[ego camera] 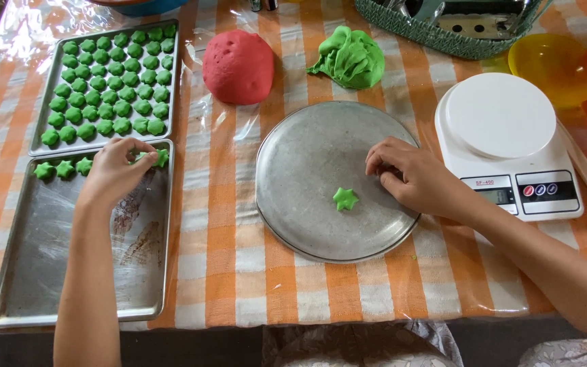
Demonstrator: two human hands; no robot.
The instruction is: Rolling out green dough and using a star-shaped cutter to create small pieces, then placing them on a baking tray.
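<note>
At far left, small green dough balls (107, 85) fill the upper tray (42, 146). Below it, the left hand (113, 170) reaches over the lower tray (69, 272), fingers curled together on a green star piece (161, 158) in the row. A red dough mound (238, 66) and green dough lump (349, 58) lie behind the round metal plate (307, 156), where another green dough star (345, 199) lies just beside the right hand (416, 180), its fingers bent together, holding nothing. A white kitchen scale (504, 136) stands at right.

Place: my kitchen table at home, set up for baking.
Table cover: an orange and white checked cloth (239, 272) under clear plastic sheeting.
Baking gear: two metal baking trays (69, 272), a round metal plate (307, 224) and a white kitchen scale (504, 136).
Ingredients: a red dough mound (238, 66) and a green dough lump (349, 58).
Household bits: a green woven basket (436, 37) and a yellow plastic bowl (555, 66).
</note>
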